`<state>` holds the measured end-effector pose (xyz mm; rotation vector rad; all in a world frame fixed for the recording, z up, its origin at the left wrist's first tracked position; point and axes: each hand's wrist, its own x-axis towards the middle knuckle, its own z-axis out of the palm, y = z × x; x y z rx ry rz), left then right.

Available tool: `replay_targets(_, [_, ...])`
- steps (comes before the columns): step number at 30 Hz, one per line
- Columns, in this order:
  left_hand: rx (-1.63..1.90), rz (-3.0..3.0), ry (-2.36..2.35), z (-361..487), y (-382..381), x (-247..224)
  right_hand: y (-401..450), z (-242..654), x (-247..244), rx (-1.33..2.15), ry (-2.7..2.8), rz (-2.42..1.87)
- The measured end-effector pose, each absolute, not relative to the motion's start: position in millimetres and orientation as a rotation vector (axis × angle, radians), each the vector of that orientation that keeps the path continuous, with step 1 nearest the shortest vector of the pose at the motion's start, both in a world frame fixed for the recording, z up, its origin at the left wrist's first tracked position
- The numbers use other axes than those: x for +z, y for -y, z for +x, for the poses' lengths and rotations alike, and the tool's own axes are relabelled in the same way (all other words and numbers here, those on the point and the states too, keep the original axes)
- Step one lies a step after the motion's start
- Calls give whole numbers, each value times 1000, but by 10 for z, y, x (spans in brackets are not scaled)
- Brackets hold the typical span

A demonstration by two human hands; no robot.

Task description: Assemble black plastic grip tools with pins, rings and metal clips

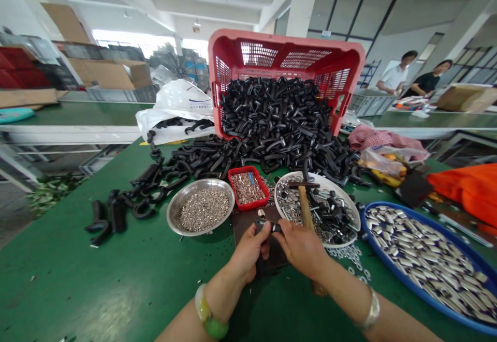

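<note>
My left hand [252,245] is closed around a small black plastic part [261,224], thumb on top. The fingers of my right hand [301,244] pinch a black knob-like piece [276,227] at that part's right end; whether the two are joined I cannot tell. Both hands are over a dark brown board [241,226] on the green table. Just beyond my fingers is a small shiny metal piece [261,212]. A hammer [306,205] with a wooden handle rests across the white bowl [277,197] of washers, bolts and black pieces, its handle passing under my right hand.
A steel bowl [171,217] and a red tray [253,206] hold small metal pins. A blue tray [404,274] of shiny metal pieces is at right. Behind, a tipped red crate [285,36] spills black parts [272,119]. Loose washers [349,253] lie near the white bowl. Two people work farther back.
</note>
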<state>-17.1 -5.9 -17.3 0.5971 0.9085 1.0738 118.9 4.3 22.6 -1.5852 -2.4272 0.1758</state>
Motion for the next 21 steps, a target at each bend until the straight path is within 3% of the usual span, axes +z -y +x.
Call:
replay_targets(3, [1069, 554, -908, -194, 48, -136, -89, 1164, 253, 415, 2404, -1642])
replay_targets(7, [1040, 505, -879, -215, 39, -104, -90, 1168, 286, 234, 2402, -1582])
replay_targets(11, [1006, 510, -877, -217, 40, -102, -35, 1175, 298, 547, 2412, -1693])
replay_targets(15, [989, 545, -891, -197, 52, -116, 11, 1137, 291, 321, 2287, -1674])
replay_targets(19, [1036, 991, -1153, -198, 74, -134, 22, 1111, 242, 967, 2219, -1757])
replay_targets(21, [1044, 1306, -1295, -226, 84, -121, 25, 1154, 250, 1117, 2236, -1724])
